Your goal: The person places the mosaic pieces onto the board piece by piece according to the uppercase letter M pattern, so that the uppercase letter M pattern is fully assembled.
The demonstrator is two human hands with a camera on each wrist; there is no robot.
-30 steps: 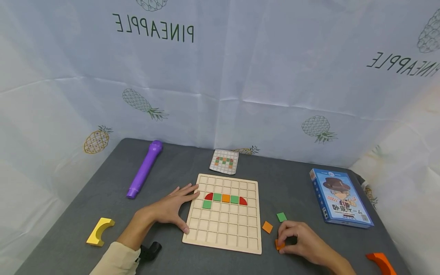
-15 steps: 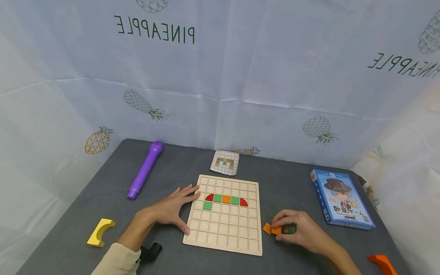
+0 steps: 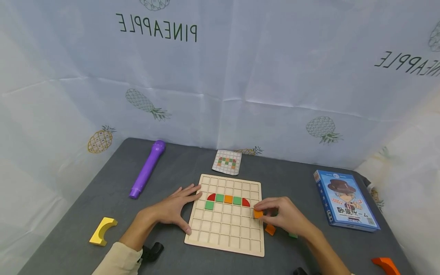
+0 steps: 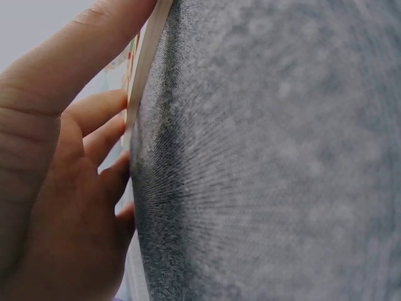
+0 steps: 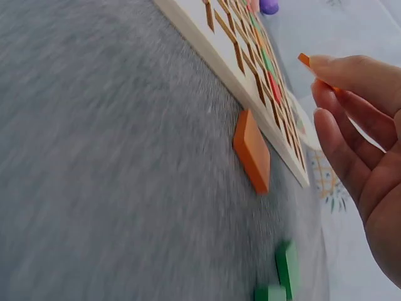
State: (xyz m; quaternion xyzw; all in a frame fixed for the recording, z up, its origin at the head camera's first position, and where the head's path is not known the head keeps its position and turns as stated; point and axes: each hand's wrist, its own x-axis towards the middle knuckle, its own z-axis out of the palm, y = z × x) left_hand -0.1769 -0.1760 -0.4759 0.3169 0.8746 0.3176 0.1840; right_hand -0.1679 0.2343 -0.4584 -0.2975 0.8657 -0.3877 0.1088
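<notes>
Your right hand [image 3: 287, 214] pinches an orange tile [image 3: 258, 214] over the right edge of the board [image 3: 223, 233]; slackening could drop it. Your left hand [image 3: 172, 209], fingers spread, touches the left edge; lifting might unsteady the board.

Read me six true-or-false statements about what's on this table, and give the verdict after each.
1. The left hand touches the board. True.
2. The left hand holds a microphone. False: it lies spread against the board's left edge.
3. The right hand pinches an orange tile. True.
4. That tile lies flat on the board. False: it is held in the air.
5. The card lies beyond the board. True.
6. The card's pattern is all red. False: it also has green and orange.
</notes>
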